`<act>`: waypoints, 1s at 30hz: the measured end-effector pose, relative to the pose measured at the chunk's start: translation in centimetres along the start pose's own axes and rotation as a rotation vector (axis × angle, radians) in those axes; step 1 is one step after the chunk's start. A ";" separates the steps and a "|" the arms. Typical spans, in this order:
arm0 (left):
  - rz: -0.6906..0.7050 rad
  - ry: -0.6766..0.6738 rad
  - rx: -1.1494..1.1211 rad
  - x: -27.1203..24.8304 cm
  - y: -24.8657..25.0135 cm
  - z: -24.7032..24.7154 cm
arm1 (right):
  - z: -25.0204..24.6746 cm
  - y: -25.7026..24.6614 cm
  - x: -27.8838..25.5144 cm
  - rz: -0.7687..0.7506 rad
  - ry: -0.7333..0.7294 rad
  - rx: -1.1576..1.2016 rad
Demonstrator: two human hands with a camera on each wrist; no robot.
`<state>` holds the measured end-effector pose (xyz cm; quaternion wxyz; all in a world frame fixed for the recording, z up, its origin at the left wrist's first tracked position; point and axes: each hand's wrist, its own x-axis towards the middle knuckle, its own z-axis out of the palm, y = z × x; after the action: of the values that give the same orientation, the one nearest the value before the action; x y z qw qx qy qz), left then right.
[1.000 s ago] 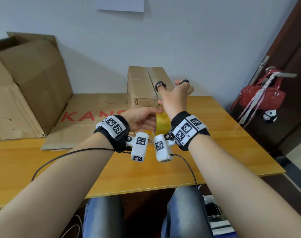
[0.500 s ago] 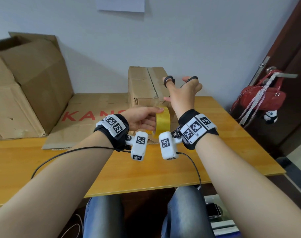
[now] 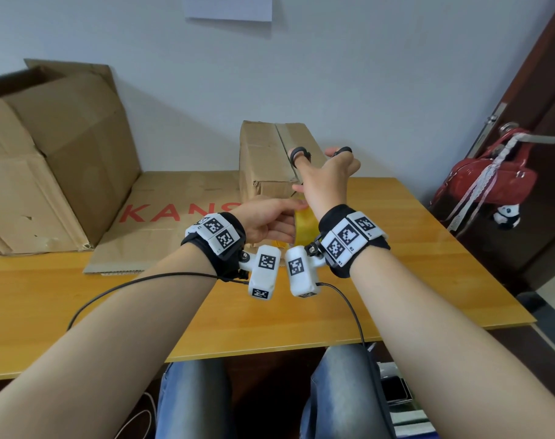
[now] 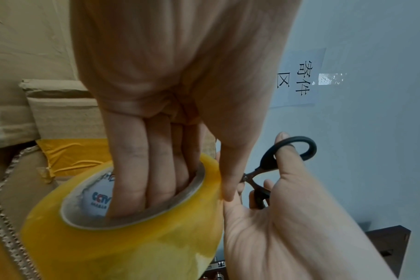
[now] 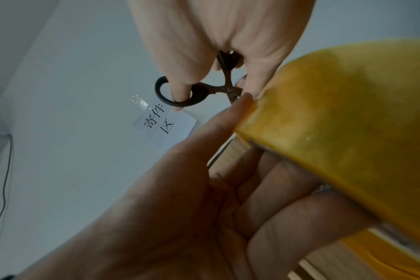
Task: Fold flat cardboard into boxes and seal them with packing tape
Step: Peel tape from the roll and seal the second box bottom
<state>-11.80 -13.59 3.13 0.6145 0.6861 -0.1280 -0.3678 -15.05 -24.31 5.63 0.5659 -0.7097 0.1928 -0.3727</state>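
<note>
Right hand (image 3: 328, 182) dipped back a bit, gripping scissors (image 4: 279, 163), left hand (image 3: 270, 221) fingers hooked inside tape roll (image 4: 122, 235), taped box (image 3: 270, 160) at desk's back edge

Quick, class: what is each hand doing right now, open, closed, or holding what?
Left hand: holding the yellow tape roll, fingers through its core.
Right hand: holding the black scissors, fingers through the loops.

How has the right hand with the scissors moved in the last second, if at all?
Yes. The right hand with the scissors has shifted right across the upright cardboard box behind it, toward that box's right edge.
</note>
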 end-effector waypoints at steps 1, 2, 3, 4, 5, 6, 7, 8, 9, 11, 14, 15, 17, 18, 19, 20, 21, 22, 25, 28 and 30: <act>0.001 0.003 -0.004 0.0 0.0 -0.1 | 0.0 0.1 0.0 -0.005 0.001 -0.006; 0.001 0.003 -0.008 0.0 0.0 -0.1 | 0.1 0.2 0.1 -0.010 0.001 -0.012; 0.000 0.000 -0.011 0.0 -0.1 -0.1 | 0.1 0.3 0.1 -0.014 -0.001 -0.020; 0.001 -0.002 -0.015 0.0 -0.2 -0.1 | 0.1 0.4 0.2 -0.018 -0.004 -0.027; 0.002 -0.003 -0.019 0.0 -0.2 -0.1 | 0.1 0.5 0.2 -0.020 -0.008 -0.035; 0.002 -0.001 -0.022 0.0 -0.3 0.0 | 0.1 0.6 0.2 -0.023 -0.011 -0.048; 0.002 0.001 -0.023 0.1 -0.3 0.0 | 0.1 0.6 0.3 -0.031 -0.013 -0.063; 0.004 0.001 -0.022 0.1 -0.4 0.0 | 0.1 0.7 0.3 -0.039 -0.014 -0.074; 0.006 0.003 -0.020 0.2 -0.4 0.0 | 0.1 0.6 0.3 -0.043 -0.018 -0.079; 0.008 0.001 -0.023 0.3 -0.4 0.1 | -0.1 0.8 0.6 -0.042 -0.017 -0.098; 0.013 -0.002 -0.028 0.2 -0.3 0.1 | -0.6 1.5 0.8 -0.092 0.004 -0.177; 0.013 -0.001 -0.030 0.2 -0.3 0.0 | -1.0 1.8 0.8 -0.115 0.004 -0.223; 0.001 0.012 -0.032 0.3 -0.5 -0.2 | -2.1 2.6 1.1 -0.123 -0.006 -0.284; -0.016 0.017 -0.033 0.4 -0.7 -0.3 | -2.6 3.0 1.4 -0.119 0.005 -0.302; -0.036 0.018 -0.031 0.5 -1.0 -0.5 | -3.2 3.3 1.8 -0.121 0.031 -0.320; -0.056 0.014 -0.027 0.5 -1.3 -0.6 | -3.6 3.5 2.2 -0.126 0.053 -0.334; -0.072 0.011 -0.020 0.6 -1.7 -0.8 | -4.0 3.5 2.5 -0.128 0.061 -0.340; -0.083 0.009 -0.014 0.6 -2.0 -0.8 | -4.2 3.3 2.5 -0.126 0.062 -0.331; -0.085 -0.009 0.003 0.8 -2.5 -0.7 | -4.1 2.3 2.4 -0.079 0.063 -0.249; -0.082 -0.023 0.024 0.9 -2.6 -0.7 | -4.3 2.4 2.4 0.002 0.006 -0.202; -0.078 -0.020 0.036 1.0 -2.6 -0.7 | -5.0 3.0 2.3 0.014 -0.044 -0.226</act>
<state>-11.35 -13.14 0.30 0.5861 0.6978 -0.1136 -0.3959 -16.90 -30.07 3.92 0.4890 -0.7755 0.2260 -0.3292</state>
